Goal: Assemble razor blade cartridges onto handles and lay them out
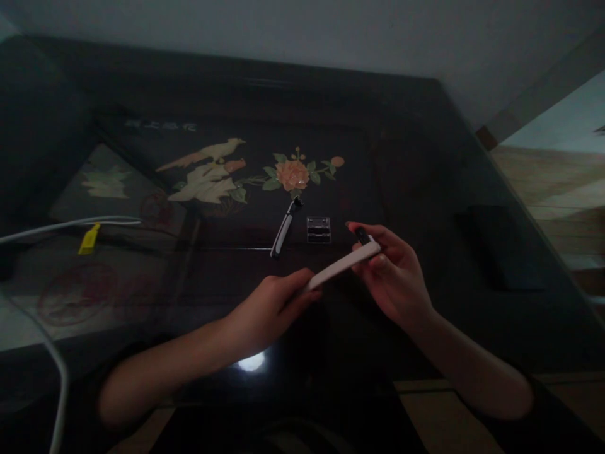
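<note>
A slim, white, bar-shaped object (343, 266) is held slantwise above the dark table, its exact kind unclear in the dim light. My left hand (283, 296) closes on its lower left end. At its upper right end, the fingers of my right hand (394, 268) are wrapped round it. A small black piece (362, 234) shows by my right thumb and fingers; I cannot tell whether it is joined to the white object. Beyond my hands lies a white-and-black razor (283, 232), head pointing away. To its right sits a small clear plastic case (318, 230) with dark contents.
The glossy table top (416, 176) has a bird-and-flower picture (292, 175). A white cable (61, 372) runs along the left, near a yellow tag (89, 239). On the right lies a dark flat object (503, 247). A wall (302, 31) stands behind.
</note>
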`<state>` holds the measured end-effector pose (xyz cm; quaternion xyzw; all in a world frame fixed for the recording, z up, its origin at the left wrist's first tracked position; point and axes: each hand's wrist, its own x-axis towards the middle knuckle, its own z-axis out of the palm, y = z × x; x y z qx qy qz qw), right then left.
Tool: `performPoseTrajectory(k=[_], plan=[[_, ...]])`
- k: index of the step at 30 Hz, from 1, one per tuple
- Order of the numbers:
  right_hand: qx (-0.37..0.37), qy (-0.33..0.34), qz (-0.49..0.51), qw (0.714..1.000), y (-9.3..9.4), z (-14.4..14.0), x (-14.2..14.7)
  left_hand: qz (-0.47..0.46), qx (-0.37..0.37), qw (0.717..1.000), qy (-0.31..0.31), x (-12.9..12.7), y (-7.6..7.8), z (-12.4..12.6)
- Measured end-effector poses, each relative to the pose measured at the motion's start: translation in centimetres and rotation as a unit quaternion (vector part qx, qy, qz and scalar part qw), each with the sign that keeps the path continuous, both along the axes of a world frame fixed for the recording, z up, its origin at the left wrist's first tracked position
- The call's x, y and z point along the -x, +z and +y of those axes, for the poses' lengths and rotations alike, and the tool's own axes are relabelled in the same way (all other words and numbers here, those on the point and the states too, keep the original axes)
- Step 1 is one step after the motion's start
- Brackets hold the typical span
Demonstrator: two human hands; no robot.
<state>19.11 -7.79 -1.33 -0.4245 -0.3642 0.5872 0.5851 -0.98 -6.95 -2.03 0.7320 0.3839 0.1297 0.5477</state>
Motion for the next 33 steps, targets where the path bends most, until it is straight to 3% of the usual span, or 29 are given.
performPoseTrajectory(k=[6, 22, 33], plan=[[-0.003, -0.004, -0.009, 1.0, -0.2, 0.0, -0.1, 0.004, 0.004, 1.0, -0.012, 0.0, 0.0, -0.2], [-0.021, 0.027, 0.04, 0.999, -0.5, -0.4, 0.1, 0.011, -0.036, 0.998, 0.051, 0.3, -0.3, 1.0], [-0.007, 0.002, 0.001, 1.0, -0.2, 0.1, 0.0, -0.009, -0.007, 1.0, 0.009, 0.2, -0.3, 0.3]])
